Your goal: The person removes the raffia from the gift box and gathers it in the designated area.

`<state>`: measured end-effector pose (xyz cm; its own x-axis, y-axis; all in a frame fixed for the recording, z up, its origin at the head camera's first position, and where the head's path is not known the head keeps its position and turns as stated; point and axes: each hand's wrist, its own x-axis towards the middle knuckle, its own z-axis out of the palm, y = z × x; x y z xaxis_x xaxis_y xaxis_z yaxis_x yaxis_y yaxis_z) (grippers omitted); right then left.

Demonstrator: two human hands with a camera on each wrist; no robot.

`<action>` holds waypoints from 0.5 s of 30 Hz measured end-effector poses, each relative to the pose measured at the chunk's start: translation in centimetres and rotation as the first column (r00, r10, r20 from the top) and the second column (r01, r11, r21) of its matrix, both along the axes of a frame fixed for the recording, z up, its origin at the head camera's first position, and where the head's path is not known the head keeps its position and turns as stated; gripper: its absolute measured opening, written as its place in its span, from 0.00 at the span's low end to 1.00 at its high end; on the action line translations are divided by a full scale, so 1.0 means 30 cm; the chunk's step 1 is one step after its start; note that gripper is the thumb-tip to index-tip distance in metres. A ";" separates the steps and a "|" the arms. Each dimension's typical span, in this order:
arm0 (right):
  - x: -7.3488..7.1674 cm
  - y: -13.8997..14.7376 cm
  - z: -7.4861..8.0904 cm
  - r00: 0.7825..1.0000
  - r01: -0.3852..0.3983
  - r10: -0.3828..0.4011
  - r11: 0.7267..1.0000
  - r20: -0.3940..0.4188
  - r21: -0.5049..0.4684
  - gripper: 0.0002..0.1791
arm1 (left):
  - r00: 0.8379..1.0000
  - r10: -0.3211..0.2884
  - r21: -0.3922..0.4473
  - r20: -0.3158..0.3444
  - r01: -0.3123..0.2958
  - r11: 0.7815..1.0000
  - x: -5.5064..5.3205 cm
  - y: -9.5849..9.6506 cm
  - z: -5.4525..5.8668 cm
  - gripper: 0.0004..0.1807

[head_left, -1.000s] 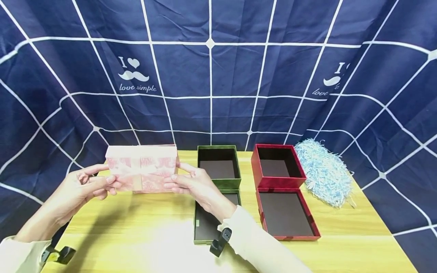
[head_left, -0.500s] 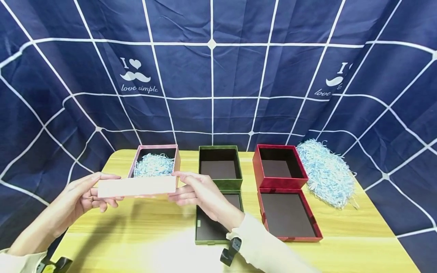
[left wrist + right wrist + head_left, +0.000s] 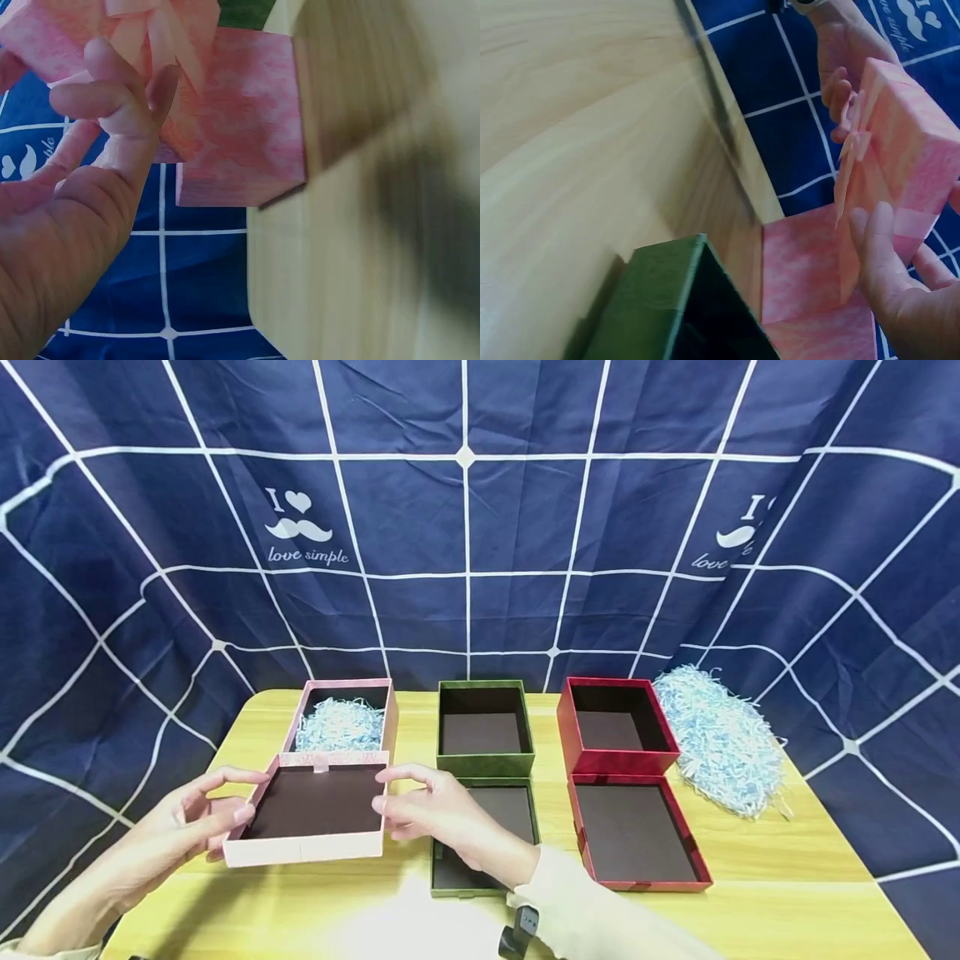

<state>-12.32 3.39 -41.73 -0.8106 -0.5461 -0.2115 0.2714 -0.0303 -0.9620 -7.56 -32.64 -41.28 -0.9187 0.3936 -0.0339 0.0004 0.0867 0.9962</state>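
Both hands hold a pink gift box lid point(image 3: 318, 802) by its short sides, raised over the near left of the table. Its dark inside faces the head camera. On its outer face, a ribbon bow point(image 3: 860, 146) shows in the right wrist view. My left hand point(image 3: 176, 831) grips the left side, thumb at the rim. My right hand point(image 3: 446, 814) pinches the right side. Just behind the lid stands the pink box point(image 3: 389, 720), with light blue shredded paper point(image 3: 341, 724) inside. The lid overlaps the box's near wall in the head view.
A green box point(image 3: 487, 765) stands mid-table, its lid point(image 3: 457, 872) in front, inside up, partly under my right forearm. Further right are a red box point(image 3: 622, 762) and its lid point(image 3: 637, 835). A pile of blue shredded paper point(image 3: 720, 743) lies at the far right.
The pink lid has come off the pink box's opening toward me and turned over, from bow side showing to inside showing. The shredded paper in the box is now uncovered.
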 end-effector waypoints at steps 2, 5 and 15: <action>0.009 -0.007 -0.010 1.000 -0.005 0.005 1.000 -0.002 0.022 0.23 | 1.000 -0.019 -0.012 -0.022 0.019 1.000 0.006 0.001 -0.019 0.26; 0.023 -0.017 -0.025 1.000 0.005 -0.004 0.998 -0.014 0.063 0.24 | 0.995 -0.076 0.002 -0.071 0.076 0.997 0.012 0.001 -0.050 0.28; 0.052 -0.038 -0.057 0.994 0.027 -0.004 0.979 -0.112 0.204 0.33 | 0.977 -0.166 -0.088 -0.136 0.155 0.984 0.056 -0.002 -0.103 0.42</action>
